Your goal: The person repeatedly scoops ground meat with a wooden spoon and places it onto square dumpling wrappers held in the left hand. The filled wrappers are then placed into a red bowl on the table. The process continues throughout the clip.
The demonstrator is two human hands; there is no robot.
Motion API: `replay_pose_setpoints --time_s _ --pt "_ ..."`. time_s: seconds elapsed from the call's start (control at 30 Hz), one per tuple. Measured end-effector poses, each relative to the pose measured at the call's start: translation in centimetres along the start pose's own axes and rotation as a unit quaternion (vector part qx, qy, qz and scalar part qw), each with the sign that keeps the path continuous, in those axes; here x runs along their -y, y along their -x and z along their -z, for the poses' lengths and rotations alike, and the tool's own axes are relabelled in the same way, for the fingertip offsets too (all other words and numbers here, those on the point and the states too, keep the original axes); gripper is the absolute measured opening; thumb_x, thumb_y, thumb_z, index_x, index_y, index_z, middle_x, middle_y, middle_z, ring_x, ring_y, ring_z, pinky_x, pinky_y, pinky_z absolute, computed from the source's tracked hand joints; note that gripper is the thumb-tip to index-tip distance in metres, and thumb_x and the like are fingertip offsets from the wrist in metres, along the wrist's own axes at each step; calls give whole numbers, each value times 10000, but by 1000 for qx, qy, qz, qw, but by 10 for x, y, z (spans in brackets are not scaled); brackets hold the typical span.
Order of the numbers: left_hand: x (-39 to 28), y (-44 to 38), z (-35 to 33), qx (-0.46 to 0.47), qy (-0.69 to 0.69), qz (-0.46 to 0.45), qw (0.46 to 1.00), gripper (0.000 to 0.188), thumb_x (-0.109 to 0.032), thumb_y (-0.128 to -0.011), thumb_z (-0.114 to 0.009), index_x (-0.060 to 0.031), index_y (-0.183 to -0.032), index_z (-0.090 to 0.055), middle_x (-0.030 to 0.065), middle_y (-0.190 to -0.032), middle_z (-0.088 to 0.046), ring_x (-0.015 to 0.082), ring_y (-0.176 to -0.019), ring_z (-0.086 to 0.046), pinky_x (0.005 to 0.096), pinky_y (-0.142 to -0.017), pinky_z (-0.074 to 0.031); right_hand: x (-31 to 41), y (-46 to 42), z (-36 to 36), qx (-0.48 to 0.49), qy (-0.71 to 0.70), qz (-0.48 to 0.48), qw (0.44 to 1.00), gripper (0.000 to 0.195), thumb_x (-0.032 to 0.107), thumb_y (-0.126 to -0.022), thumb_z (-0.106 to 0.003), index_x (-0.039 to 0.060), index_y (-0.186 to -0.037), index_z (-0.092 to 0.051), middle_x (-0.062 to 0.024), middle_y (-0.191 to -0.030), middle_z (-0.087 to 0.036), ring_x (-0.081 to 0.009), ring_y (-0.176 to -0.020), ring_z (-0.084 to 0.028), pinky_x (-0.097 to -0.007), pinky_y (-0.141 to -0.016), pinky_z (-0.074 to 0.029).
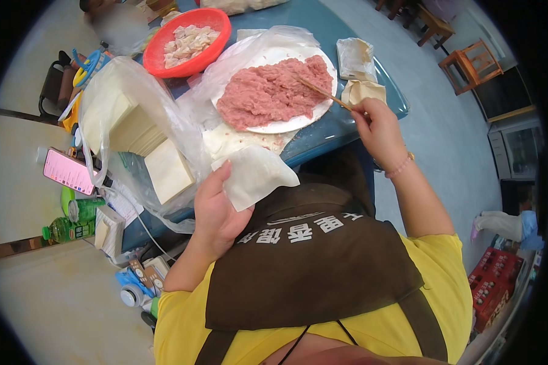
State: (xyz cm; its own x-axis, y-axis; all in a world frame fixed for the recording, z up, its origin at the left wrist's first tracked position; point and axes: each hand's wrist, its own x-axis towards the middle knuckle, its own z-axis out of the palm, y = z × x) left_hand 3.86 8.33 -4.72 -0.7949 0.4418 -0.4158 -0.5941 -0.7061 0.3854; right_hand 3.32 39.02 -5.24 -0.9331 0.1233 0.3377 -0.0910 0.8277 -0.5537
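Note:
My left hand (221, 205) holds a thin square dough wrapper (255, 175) by its left side, over the table's near edge. In my right hand (376, 130) is a thin wooden stick (326, 95), its far tip in the pink minced meat (274, 91). The mince is heaped on a white plate (329, 109) partly covered by clear plastic film. Stacks of square wrappers (169, 171) lie in an open clear plastic bag (114, 77) on the left. Beyond them, a red plastic basket (219, 32) contains folded dumplings (189, 43).
A smartphone (68, 171), green bottles (68, 229) and a white cable stand or lie at the left. Two small wrapper packets (356, 58) are at the right of the blue table (310, 20). Another person (118, 25) is at the far left. Wooden chairs (470, 68) stand beyond.

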Motion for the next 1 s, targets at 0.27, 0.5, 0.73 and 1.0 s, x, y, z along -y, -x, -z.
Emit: replay_pose_setpoints --time_s 0.27,0.5,0.73,1.0 --pt "5 -11 7 -40 -6 -1 999 366 -150 -921 -497 -28 -1264 -463 131 -1215 -578 291 -1118 -573 452 -1011 -416 -7 -4 16 42 -212 -105 971 89 102 -885 -607 16 -861 -598 -47 -699 -590 -99 -554 -530 -238 -514 -430" --pt "-2 0 -2 -9 -22 9 1000 404 -210 -951 -420 23 -1280 -447 161 -1276 -540 311 -1187 -520 435 -1061 -354 -10 -31 -22 137 -314 -151 927 169 163 -900 -609 23 -811 -572 -12 -655 -575 -70 -495 -508 -220 -456 -408" --pt "-2 2 2 -13 -4 7 1000 352 -180 -944 -442 -1 -1245 -476 138 -1219 -576 294 -1143 -553 432 -1026 -395 -19 -3 23 151 -285 -201 925 142 149 -885 -618 26 -827 -578 -13 -648 -574 -63 -497 -495 -205 -443 -388" --pt "4 0 -15 -16 -47 13 999 406 -224 -949 -421 14 -1276 -456 164 -1277 -544 309 -1190 -521 443 -1054 -365 -16 6 32 86 -138 -116 980 128 136 -833 -642 8 -824 -636 -92 -679 -623 -177 -588 -570 -301 -579 -466"
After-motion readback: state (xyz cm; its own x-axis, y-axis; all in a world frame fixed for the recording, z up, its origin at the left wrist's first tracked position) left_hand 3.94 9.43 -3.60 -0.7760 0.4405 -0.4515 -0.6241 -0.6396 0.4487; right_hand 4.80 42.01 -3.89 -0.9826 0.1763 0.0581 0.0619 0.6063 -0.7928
